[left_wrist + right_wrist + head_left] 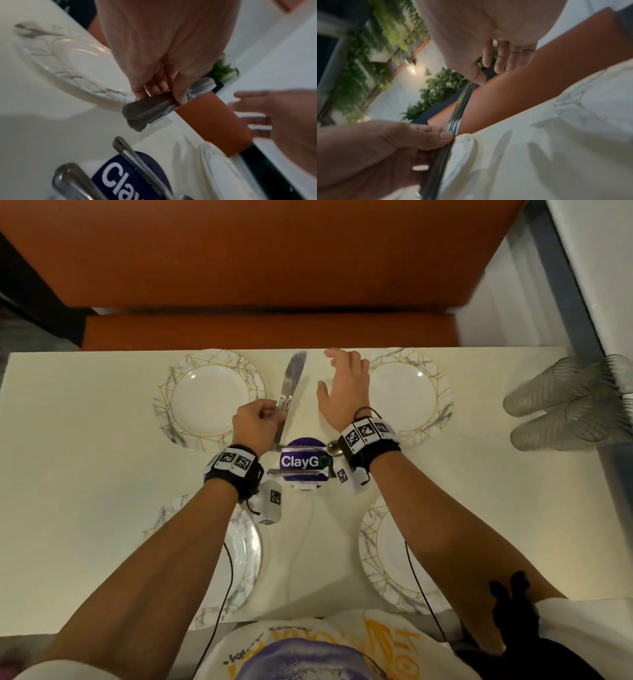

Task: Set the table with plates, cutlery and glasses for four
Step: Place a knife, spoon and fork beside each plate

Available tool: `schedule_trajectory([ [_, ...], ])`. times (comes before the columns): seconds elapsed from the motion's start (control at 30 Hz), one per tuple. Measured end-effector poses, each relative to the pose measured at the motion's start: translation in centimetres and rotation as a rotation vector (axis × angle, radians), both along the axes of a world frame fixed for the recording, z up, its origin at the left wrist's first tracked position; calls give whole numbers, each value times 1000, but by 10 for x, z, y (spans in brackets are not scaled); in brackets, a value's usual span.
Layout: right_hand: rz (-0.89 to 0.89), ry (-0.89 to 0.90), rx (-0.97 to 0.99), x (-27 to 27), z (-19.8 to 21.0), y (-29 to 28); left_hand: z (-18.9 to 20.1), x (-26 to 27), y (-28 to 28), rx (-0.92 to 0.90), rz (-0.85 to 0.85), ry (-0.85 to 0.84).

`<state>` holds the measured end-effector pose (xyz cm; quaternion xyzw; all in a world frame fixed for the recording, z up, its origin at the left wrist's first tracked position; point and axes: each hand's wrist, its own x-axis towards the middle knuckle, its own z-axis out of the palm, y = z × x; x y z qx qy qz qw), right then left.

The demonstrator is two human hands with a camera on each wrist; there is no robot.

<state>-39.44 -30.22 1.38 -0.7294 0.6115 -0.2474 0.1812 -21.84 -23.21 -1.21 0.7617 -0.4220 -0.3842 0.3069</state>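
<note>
Head view, from the left: four marbled plates sit on the white desk (68,440), the far-left plate (209,398) and near-left plate (239,559) first. Just right of the far-left one, the left hand (255,426) has its fingers (178,94) curled round a bundle of cutlery (289,390), held up over the desk. Below it two or three more pieces lie across a purple sticker (305,462). The right hand (344,386) hovers spread, holding nothing, beside the far-right plate (409,395); the near-right plate (387,556) sits below. Several clear glasses (568,402) lie at the right edge, too blurred to count.
</note>
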Motion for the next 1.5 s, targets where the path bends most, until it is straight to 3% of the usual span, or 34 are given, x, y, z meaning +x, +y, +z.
schedule_trajectory([
  [0.1, -28, -215, 177, 13, -2, 23, 3, 4, 18, 39, 120, 214],
  [0.2, 8, -311, 377, 29, -5, 51, 7, 4, 41, 24, 160, 341],
  [0.53, -31, -494, 525, 49, -16, 143, 20, 24, 144, 1, 151, 501],
  [0.87, -154, -294, 662, 38, -52, 243, 0, 53, 221, 25, 298, 588],
  [1.1, -186, -227, 724, 48, -70, 273, -4, 65, 243, 17, 329, 612],
  [1.3, -130, -4, 729, 47, -73, 270, -5, 69, 249, 26, 288, 584],
  [1.4, -137, -45, 604, 43, -74, 274, -2, 70, 247, 21, 279, 589],
  [1.5, 38, 44, 554, 38, -77, 277, -1, 70, 245, 20, 286, 590],
])
